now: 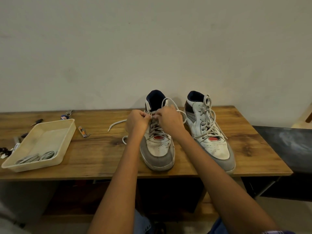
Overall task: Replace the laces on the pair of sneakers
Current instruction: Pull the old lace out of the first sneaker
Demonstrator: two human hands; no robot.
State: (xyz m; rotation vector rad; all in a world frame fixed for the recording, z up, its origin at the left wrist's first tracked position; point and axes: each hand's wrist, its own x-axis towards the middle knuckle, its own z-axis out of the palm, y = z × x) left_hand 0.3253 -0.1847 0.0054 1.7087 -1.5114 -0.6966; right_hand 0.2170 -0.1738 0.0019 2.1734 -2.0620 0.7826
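Note:
Two white and grey high-top sneakers stand on the wooden table (94, 159), toes toward me. Over the left sneaker (157, 149) both hands meet at the upper eyelets. My left hand (137, 122) pinches its grey-white lace (116, 123), whose free end trails left across the table. My right hand (169, 119) pinches the same lace near the tongue, and a loop of it arcs above and to the right of that hand. The right sneaker (211, 132) stands laced, its loose bow hanging over the side.
A cream plastic tray (55, 127) at the left holds coiled grey laces (37, 157). A nail clipper (82, 131), a keychain (65, 116) and small items lie around it. A dark bench (287, 146) adjoins the table's right end. The wall is close behind.

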